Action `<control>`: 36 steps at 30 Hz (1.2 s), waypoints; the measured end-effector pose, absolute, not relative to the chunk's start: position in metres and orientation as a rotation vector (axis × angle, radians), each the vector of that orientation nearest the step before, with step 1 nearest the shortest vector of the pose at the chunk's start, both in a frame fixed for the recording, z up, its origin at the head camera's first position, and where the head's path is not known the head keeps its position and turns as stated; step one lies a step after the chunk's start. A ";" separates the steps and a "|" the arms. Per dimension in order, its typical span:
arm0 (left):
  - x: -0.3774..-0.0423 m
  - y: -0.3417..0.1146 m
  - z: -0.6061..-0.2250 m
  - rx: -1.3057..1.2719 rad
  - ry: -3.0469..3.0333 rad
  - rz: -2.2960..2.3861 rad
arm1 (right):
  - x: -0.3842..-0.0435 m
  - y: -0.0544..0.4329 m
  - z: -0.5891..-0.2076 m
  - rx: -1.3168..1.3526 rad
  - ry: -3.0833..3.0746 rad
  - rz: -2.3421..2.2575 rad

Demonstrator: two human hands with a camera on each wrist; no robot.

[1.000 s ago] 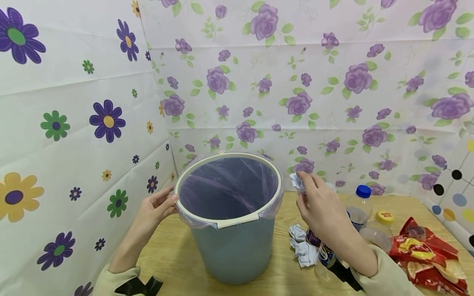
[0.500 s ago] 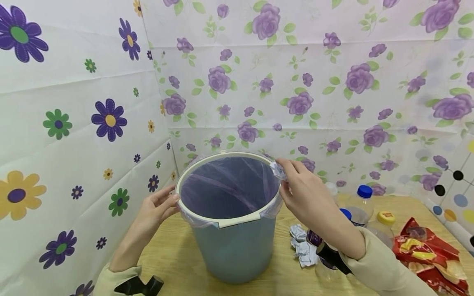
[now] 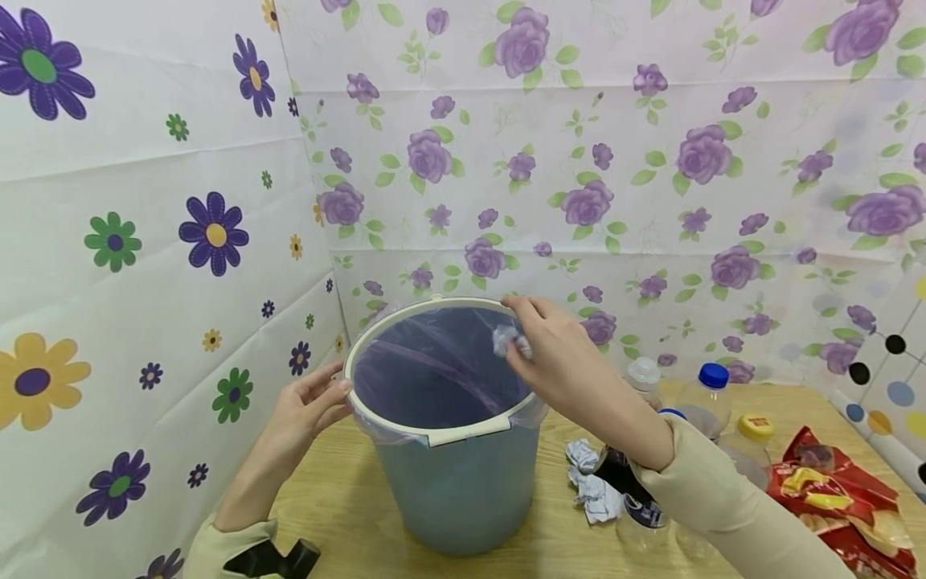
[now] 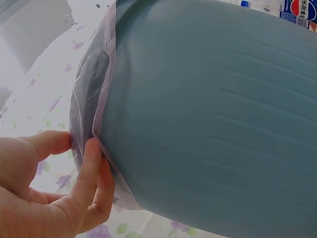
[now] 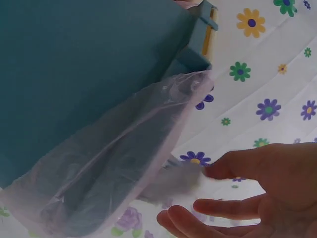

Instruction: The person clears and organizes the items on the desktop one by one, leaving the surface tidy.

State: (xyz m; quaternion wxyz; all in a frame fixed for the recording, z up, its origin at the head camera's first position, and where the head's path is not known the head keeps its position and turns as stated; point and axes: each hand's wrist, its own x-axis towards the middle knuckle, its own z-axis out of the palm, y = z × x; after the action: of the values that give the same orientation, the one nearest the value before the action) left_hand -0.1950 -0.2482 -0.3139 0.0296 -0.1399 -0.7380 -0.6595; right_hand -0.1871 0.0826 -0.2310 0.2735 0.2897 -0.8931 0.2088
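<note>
Grip of right hand (image 3: 560, 342), right of centre: fingers parted, contact with crumpled paper (image 3: 504, 341) unclear. Paper just left of fingertips, over right half of bin (image 3: 456, 490); no clear long axis. Right hand nearer; left hand (image 3: 307, 410) pinches bin's edge, left of centre.

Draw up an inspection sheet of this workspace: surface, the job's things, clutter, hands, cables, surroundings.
Surface: wood-patterned table.
Job's things: blue-grey bin upright, with a translucent liner folded over its cream rim; paper ball over the opening, blurred in the right wrist view.
Clutter: crumpled papers, plastic bottles and a red packet, all right of the bin.
Left hand: pinches the lined rim.
Right hand: fingers spread beside the paper ball; contact cannot be told for certain.
Cables: nothing seen.
Surroundings: flower-printed sheets behind and at left.
</note>
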 end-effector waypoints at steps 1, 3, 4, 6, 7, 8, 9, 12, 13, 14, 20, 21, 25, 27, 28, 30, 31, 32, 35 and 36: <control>-0.195 -0.248 -0.314 -0.432 -2.277 -2.032 | -0.188 0.082 -0.231 0.780 -2.420 0.564; -0.196 -0.248 -0.314 -0.432 -2.278 -2.032 | -0.189 0.082 -0.232 0.766 -2.460 0.562; -0.196 -0.248 -0.314 -0.430 -2.280 -2.031 | -0.189 0.083 -0.233 0.761 -2.476 0.558; -0.196 -0.249 -0.314 -0.426 -2.282 -2.030 | -0.190 0.086 -0.236 0.762 -2.487 0.553; -0.196 -0.249 -0.314 -0.424 -2.283 -2.029 | -0.190 0.088 -0.238 0.764 -2.486 0.554; -0.196 -0.249 -0.314 -0.423 -2.286 -2.027 | -0.190 0.090 -0.241 0.765 -2.481 0.558; -0.196 -0.248 -0.314 -0.423 -2.288 -2.024 | -0.191 0.093 -0.243 0.768 -2.469 0.567; -0.195 -0.248 -0.314 -0.424 -2.289 -2.018 | -0.190 0.104 -0.253 0.754 -2.417 0.581; -0.195 -0.248 -0.313 -0.425 -2.289 -2.016 | -0.189 0.107 -0.256 0.740 -2.400 0.588; -0.195 -0.248 -0.313 -0.426 -2.288 -2.016 | -0.189 0.110 -0.260 0.719 -2.382 0.588; -0.194 -0.248 -0.313 -0.417 -2.287 -2.024 | -0.185 0.124 -0.283 0.585 -2.293 0.562; -0.195 -0.248 -0.314 -0.414 -2.289 -2.025 | -0.184 0.126 -0.287 0.570 -2.283 0.555; -0.195 -0.248 -0.314 -0.408 -2.286 -2.031 | -0.182 0.132 -0.301 0.518 -2.267 0.541; -0.196 -0.248 -0.314 -0.406 -2.282 -2.038 | -0.181 0.135 -0.307 0.496 -2.270 0.529; -0.196 -0.248 -0.314 -0.405 -2.282 -2.039 | -0.180 0.136 -0.310 0.490 -2.272 0.522; -0.196 -0.248 -0.314 -0.399 -2.282 -2.041 | -0.180 0.139 -0.316 0.481 -2.292 0.504; -0.196 -0.248 -0.315 -0.398 -2.281 -2.040 | -0.179 0.140 -0.318 0.479 -2.312 0.497; -0.196 -0.248 -0.315 -0.396 -2.283 -2.039 | -0.179 0.140 -0.321 0.480 -2.332 0.485; -0.196 -0.249 -0.315 -0.391 -2.282 -2.039 | -0.180 0.141 -0.330 0.483 -2.413 0.445; -0.196 -0.249 -0.315 -0.389 -2.282 -2.041 | -0.180 0.141 -0.334 0.493 -2.433 0.435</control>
State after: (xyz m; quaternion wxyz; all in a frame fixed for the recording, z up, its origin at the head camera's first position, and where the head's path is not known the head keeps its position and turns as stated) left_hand -0.1956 -0.2488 -0.3153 0.0280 -0.1259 -0.7391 -0.6611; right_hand -0.1800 0.1410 -0.3337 0.3057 0.1861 -0.9192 0.1643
